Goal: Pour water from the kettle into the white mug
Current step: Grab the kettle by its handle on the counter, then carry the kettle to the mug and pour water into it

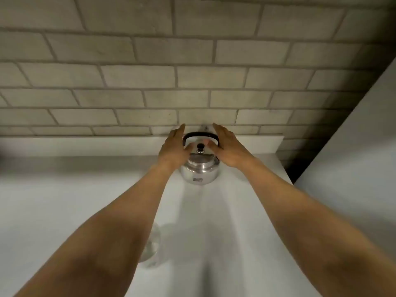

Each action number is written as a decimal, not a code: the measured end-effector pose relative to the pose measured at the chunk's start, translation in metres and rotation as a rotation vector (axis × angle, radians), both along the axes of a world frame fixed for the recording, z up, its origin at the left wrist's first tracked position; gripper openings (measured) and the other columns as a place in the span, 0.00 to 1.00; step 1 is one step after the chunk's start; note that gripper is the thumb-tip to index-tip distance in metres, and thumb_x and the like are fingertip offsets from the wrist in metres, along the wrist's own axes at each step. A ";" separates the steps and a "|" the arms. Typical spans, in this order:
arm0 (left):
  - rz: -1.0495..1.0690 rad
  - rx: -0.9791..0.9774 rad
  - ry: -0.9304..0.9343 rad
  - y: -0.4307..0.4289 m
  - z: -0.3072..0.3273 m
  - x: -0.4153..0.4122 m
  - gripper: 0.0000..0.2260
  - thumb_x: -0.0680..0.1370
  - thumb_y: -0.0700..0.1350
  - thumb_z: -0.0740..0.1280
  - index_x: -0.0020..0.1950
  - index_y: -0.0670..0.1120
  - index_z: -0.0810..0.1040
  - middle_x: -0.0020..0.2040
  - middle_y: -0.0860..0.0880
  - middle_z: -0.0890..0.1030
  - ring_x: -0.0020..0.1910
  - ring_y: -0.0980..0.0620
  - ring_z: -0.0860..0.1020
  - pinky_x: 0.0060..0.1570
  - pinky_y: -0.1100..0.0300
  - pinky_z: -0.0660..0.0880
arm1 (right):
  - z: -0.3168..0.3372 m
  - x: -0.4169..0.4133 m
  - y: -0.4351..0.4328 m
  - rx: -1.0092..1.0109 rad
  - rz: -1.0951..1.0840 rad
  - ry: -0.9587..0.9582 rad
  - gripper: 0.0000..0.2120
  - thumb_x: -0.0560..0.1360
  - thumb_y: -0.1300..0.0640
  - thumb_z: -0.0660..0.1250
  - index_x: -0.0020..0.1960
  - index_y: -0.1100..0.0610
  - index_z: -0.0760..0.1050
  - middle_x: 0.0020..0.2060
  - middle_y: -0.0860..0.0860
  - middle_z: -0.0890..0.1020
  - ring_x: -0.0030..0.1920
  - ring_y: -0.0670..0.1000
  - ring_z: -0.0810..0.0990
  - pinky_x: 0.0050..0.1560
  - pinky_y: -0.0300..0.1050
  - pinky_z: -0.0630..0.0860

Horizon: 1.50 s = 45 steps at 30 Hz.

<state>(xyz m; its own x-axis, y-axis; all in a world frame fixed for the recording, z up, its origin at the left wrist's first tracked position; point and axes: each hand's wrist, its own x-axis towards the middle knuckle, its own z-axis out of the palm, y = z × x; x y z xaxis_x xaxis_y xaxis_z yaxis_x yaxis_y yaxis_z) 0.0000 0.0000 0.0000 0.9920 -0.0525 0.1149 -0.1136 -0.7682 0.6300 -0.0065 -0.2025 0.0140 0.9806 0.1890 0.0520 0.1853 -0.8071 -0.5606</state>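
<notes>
A shiny steel kettle with a black arched handle and a black lid knob stands on the white counter, close to the back wall. My left hand is spread at its left side and my right hand at its right side, thumbs near the lid. Both hands have fingers apart and flank the handle; I cannot tell whether they touch the kettle. No white mug is in view. A clear glass vessel sits near the front, partly hidden under my left forearm.
The white counter runs left and ends at a right edge beside a dark gap. A grey brick-tiled wall rises behind a low white upstand. A pale panel stands at the right.
</notes>
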 end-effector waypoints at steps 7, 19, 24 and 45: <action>-0.001 -0.021 -0.024 0.001 -0.017 0.025 0.18 0.84 0.47 0.65 0.75 0.49 0.73 0.68 0.46 0.80 0.64 0.43 0.79 0.61 0.56 0.73 | -0.014 0.039 0.005 0.100 0.138 0.007 0.30 0.83 0.42 0.62 0.81 0.51 0.63 0.73 0.52 0.76 0.70 0.55 0.76 0.67 0.47 0.72; -0.063 0.045 -0.130 0.003 0.010 -0.007 0.11 0.86 0.48 0.62 0.65 0.51 0.79 0.47 0.50 0.82 0.46 0.47 0.80 0.46 0.53 0.75 | 0.005 0.019 -0.002 0.157 0.154 -0.071 0.06 0.82 0.42 0.61 0.52 0.37 0.76 0.45 0.42 0.84 0.47 0.39 0.81 0.46 0.44 0.77; -0.122 0.020 -0.269 0.004 0.036 -0.064 0.11 0.85 0.45 0.63 0.66 0.50 0.79 0.47 0.48 0.84 0.44 0.45 0.80 0.42 0.56 0.73 | 0.037 -0.032 0.000 0.166 0.055 -0.201 0.08 0.76 0.37 0.64 0.43 0.39 0.77 0.35 0.39 0.83 0.38 0.40 0.81 0.36 0.40 0.74; -0.239 0.149 -0.346 -0.001 -0.016 -0.275 0.25 0.83 0.55 0.66 0.79 0.51 0.69 0.77 0.51 0.72 0.74 0.42 0.72 0.61 0.47 0.79 | 0.048 -0.191 -0.003 0.139 0.028 -0.291 0.16 0.77 0.40 0.70 0.44 0.52 0.83 0.29 0.46 0.81 0.35 0.45 0.79 0.32 0.29 0.67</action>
